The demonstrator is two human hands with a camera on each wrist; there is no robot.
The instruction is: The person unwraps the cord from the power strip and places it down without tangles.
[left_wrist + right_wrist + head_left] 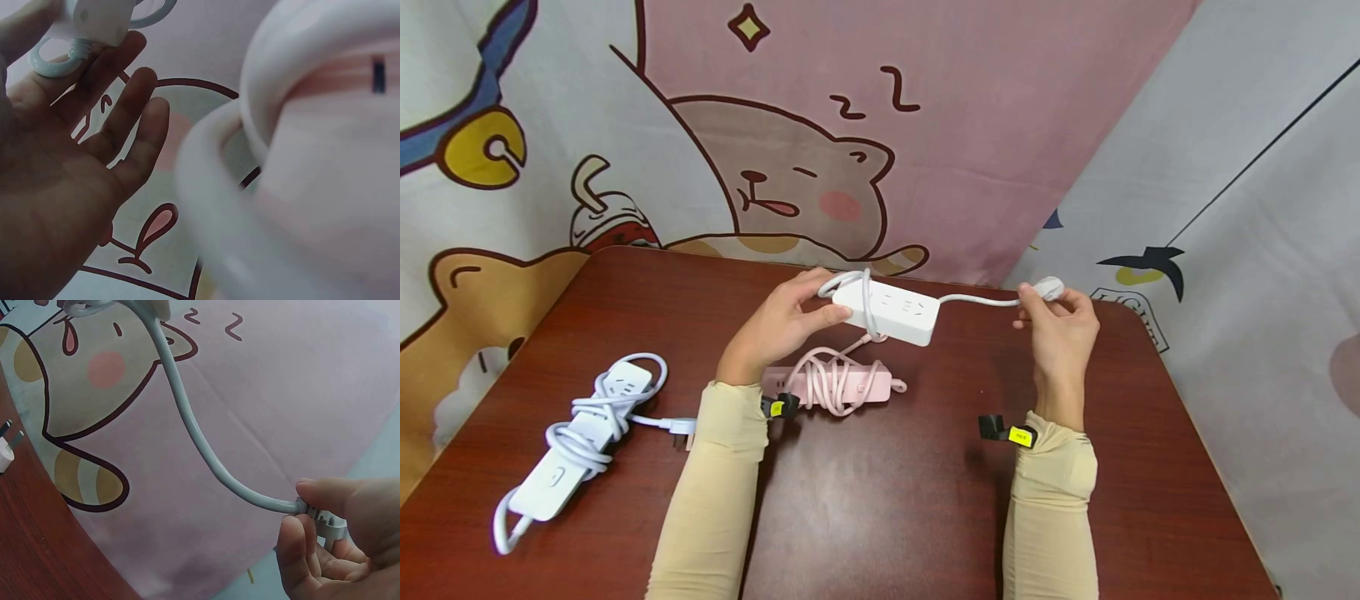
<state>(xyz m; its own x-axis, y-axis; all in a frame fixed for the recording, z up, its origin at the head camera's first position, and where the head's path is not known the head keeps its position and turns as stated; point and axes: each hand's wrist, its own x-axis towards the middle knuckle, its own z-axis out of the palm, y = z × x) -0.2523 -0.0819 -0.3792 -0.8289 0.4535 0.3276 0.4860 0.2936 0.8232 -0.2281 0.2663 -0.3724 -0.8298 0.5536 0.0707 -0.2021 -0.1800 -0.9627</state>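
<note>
My left hand grips one end of a short white power strip, thumb along its near side, holding it above the table. A few turns of white cord loop round that end. From the opposite end the cord runs right to a white plug, pinched between thumb and fingers of my right hand. The right wrist view shows the slack cord sagging to the plug. In the left wrist view, the strip's end sits at the fingertips of the left hand.
Below the left hand lies a pink power strip wrapped in its cord. A longer white power strip, cord wound round it, lies at the table's left with its plug near my left sleeve. A cartoon-printed curtain hangs behind the brown table.
</note>
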